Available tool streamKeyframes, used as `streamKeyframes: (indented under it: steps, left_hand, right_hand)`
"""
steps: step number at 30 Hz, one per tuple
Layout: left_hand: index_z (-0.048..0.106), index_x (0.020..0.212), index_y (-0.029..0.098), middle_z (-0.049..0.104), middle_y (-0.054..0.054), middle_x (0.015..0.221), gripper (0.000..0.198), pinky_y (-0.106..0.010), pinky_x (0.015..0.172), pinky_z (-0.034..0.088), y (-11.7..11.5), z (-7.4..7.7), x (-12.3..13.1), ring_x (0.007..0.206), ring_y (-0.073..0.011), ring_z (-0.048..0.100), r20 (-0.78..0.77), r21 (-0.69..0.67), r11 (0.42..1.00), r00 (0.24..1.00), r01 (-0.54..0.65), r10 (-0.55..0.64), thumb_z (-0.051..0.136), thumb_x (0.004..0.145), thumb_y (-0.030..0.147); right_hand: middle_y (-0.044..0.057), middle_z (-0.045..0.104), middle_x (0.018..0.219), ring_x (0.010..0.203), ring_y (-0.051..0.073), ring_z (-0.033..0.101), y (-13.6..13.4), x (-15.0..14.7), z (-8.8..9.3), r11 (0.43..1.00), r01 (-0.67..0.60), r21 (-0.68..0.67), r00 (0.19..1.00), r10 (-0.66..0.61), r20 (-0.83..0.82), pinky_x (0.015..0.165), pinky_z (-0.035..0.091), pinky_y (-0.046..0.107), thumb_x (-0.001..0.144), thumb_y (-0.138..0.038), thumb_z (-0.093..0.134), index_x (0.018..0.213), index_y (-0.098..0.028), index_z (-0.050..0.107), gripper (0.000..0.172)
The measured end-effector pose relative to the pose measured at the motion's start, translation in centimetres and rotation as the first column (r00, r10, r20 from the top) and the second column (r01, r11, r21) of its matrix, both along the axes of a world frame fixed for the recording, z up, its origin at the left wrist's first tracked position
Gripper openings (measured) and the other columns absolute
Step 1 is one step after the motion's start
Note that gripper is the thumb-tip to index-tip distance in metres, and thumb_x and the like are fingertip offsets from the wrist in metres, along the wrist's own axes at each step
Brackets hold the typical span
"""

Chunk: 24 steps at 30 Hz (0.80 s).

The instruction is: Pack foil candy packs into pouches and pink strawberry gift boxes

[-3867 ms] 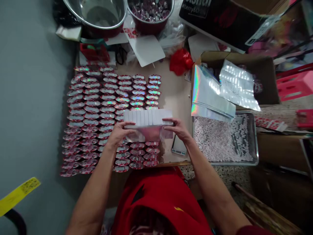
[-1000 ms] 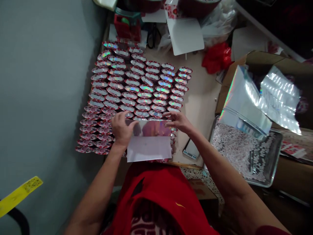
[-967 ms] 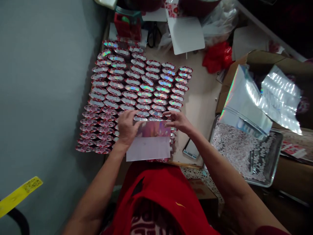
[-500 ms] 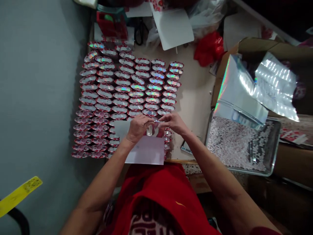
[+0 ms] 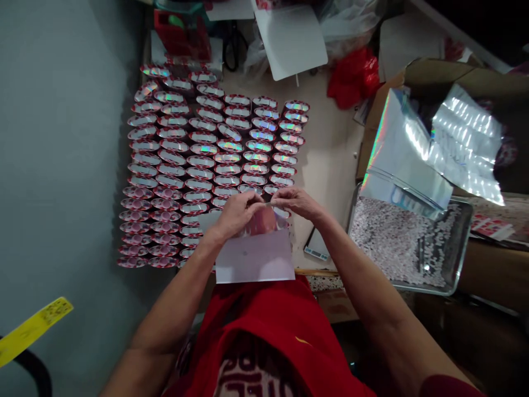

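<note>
Held low over the table's front edge is a white sheet whose upper part looks like clear film. My left hand pinches the film's top edge with thumb and fingers. Close beside it, my right hand pinches at the same top edge. Whether the film and the white sheet are one piece I cannot tell. Behind and left of my hands stand tight rows of small packets with shiny silver faces up and red patterned sides. Several packets at the near left show pink rounds on top.
On the right is a metal tray of small pale pieces. Silver pouches overhang it from a cardboard box. A small digital scale lies right of my hands. A red bag and a red container sit behind.
The white sheet has shifted right and tilted slightly. My hands have drawn closer together at the film's top edge. The view has moved a little.
</note>
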<state>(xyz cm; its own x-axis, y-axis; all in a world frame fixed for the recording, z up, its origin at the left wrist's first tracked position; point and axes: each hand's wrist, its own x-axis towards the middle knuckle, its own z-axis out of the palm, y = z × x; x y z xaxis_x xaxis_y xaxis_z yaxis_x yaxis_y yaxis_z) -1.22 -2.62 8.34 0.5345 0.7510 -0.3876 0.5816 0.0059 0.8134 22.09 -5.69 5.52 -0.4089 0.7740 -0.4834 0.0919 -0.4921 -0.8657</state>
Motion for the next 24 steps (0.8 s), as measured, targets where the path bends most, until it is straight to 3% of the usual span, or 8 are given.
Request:
streamKeyframes:
  steps: [5,8,11,14,18,24]
  left_hand:
    - [0.083,0.085,0.025,0.080,-0.002,0.084,0.006,-0.031,0.076,0.050,0.2,-0.3,2.1,0.079,-0.0196,0.071,-0.083,0.015,0.992,0.989,-0.125,0.126,0.077,0.086,0.027]
    - [0.084,0.099,0.026,0.081,-0.001,0.085,0.018,-0.031,0.076,0.051,0.8,-0.5,1.8,0.078,-0.0186,0.071,-0.042,-0.012,0.978,0.978,-0.206,0.206,0.082,0.081,0.027]
    - [0.084,0.097,0.026,0.080,0.000,0.084,0.022,-0.030,0.074,0.051,1.9,-0.4,-1.8,0.077,-0.0185,0.070,-0.062,-0.037,0.979,0.978,-0.199,0.197,0.085,0.075,0.028]
    - [0.083,0.081,0.023,0.079,-0.002,0.081,0.013,-0.029,0.070,0.051,2.3,-0.5,-6.7,0.075,-0.0191,0.070,-0.106,-0.095,0.951,0.953,-0.295,0.285,0.085,0.072,0.033]
    - [0.081,0.079,0.019,0.078,-0.005,0.079,0.028,-0.028,0.069,0.053,1.3,-1.4,-10.3,0.072,-0.0176,0.068,0.000,-0.305,0.837,0.879,-0.454,0.477,0.088,0.067,0.044]
    - [0.082,0.091,0.018,0.079,-0.006,0.089,0.049,-0.026,0.067,0.055,-0.9,-3.0,-9.3,0.073,-0.0155,0.068,0.082,-0.527,0.554,0.610,-0.645,0.788,0.096,0.057,0.050]
  right_hand:
    - [0.001,0.068,0.078,0.068,0.014,0.053,0.4,0.4,0.4,0.974,-0.157,0.164,0.970,0.121,0.210,0.064,0.039,0.027,0.091,-0.054,0.070,0.092,-0.020,0.078,0.035]
    - [0.003,0.070,0.080,0.075,0.017,0.057,0.5,1.4,0.5,0.971,-0.107,0.214,0.956,0.042,0.290,0.071,0.040,0.029,0.090,-0.054,0.069,0.091,-0.020,0.080,0.036]
    - [0.002,0.066,0.074,0.070,0.016,0.053,0.8,3.2,0.2,0.989,0.005,0.149,0.970,-0.041,0.241,0.068,0.040,0.030,0.085,-0.060,0.072,0.088,-0.018,0.079,0.043]
    - [0.001,0.063,0.069,0.066,0.014,0.049,1.1,4.5,-0.3,0.995,0.027,0.092,0.971,-0.048,0.235,0.065,0.037,0.030,0.078,-0.064,0.077,0.087,-0.017,0.080,0.048]
    - [0.001,0.060,0.067,0.062,0.013,0.045,1.6,4.0,-1.1,0.997,0.040,0.068,0.971,-0.055,0.233,0.061,0.034,0.030,0.075,-0.066,0.080,0.082,-0.017,0.079,0.049]
    - [0.002,0.061,0.069,0.063,0.015,0.048,3.2,3.4,-2.3,0.994,0.005,0.111,0.955,-0.038,0.295,0.062,0.035,0.032,0.080,-0.074,0.074,0.083,-0.018,0.077,0.056]
